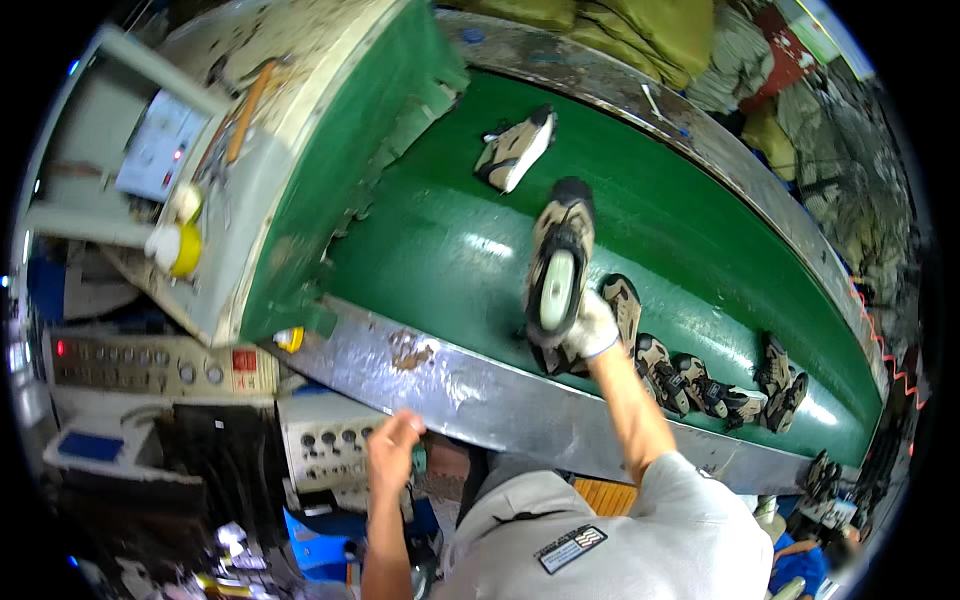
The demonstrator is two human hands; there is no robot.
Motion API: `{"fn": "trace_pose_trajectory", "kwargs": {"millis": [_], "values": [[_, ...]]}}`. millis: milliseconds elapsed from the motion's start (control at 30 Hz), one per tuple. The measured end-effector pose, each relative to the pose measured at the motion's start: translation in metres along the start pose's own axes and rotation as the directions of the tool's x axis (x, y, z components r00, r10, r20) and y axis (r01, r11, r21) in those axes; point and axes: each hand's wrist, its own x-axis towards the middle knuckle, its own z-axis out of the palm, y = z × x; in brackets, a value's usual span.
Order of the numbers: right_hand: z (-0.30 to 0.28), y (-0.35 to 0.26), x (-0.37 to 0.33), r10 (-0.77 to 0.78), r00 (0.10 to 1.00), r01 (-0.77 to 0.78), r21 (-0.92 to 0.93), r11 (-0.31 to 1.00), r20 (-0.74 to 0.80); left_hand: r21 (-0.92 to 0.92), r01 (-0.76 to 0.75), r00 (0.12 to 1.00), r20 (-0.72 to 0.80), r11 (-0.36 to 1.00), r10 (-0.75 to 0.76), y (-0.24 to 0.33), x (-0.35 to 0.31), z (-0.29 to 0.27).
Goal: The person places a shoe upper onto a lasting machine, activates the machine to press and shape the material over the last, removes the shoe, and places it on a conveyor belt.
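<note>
My right hand (594,328), in a pale glove, is closed at the heel of a tan and black shoe (562,235). A pale green shoe last (557,290) fills its opening, and the toe points away from me. Part of another dark shoe (548,360) shows below that heel, mostly hidden. Farther off, a tan shoe with a white sole (520,152) lies on its side on the green conveyor belt (420,240). My bare left hand (392,452) is at the near metal edge, fingers curled together, with nothing visible in them.
Several similar shoes (700,385) line the near side of the belt to the right. A metal rail (480,385) runs along the front. At left, a machine housing (300,170) bears an orange-handled hammer (250,112). Control panels (165,365) stand at lower left; a person (805,560) is at lower right.
</note>
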Motion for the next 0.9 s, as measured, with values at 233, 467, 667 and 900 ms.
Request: {"fn": "trace_pose_trajectory", "kwargs": {"millis": [233,467,667,900], "values": [[0.178,0.173,-0.062,0.442,0.711,-0.671,0.339,0.66,0.547,-0.264,-0.364,0.921,-0.241,0.893,0.305,0.071,-0.062,-0.085],[0.334,0.259,-0.141,0.753,0.507,-0.695,-0.318,0.645,0.419,-0.583,-0.403,0.887,-0.438,0.706,0.144,-0.034,-0.168,-0.222],[0.364,0.353,-0.191,0.877,0.374,-0.756,-0.449,0.476,0.301,-0.59,-0.48,0.68,-0.718,0.649,-0.149,-0.12,-0.245,-0.258],[0.401,0.436,-0.237,0.903,0.34,-0.697,-0.574,0.43,0.262,-0.546,-0.683,0.43,-0.838,0.486,-0.337,-0.187,-0.284,-0.278]]}}
